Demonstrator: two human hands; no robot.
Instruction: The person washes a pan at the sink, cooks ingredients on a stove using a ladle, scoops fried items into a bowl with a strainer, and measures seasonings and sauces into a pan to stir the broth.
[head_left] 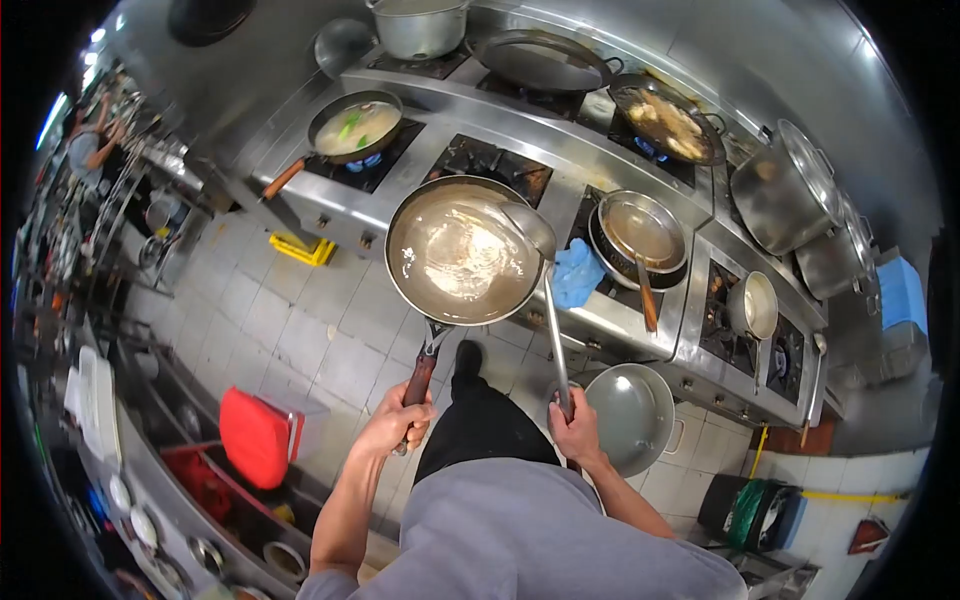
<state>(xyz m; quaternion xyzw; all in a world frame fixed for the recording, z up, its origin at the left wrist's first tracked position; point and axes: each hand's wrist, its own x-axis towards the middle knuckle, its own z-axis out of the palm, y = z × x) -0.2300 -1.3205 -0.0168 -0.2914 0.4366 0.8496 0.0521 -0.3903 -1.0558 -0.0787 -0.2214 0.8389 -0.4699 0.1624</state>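
My left hand point(397, 418) is wrapped round the dark wooden handle of a wide frying pan point(465, 255), held up in front of the stove. A shiny film of clear liquid shows in the pan. In my right hand point(575, 428) is the handle of a long metal ladle point(530, 230), its bowl inside the pan near the right rim. A blue cloth point(576, 274) lies on the stove edge right of the pan. Beside it, stacked pans point(641, 232) rest on a burner.
A pan with pale liquid and green pieces point(356, 127) sits over a flame at the left; food fries in a dark pan point(660, 120) behind. Large pots point(785, 190) stand at the right. A person point(90, 150) is far left. A red lid point(253, 438) is lower left.
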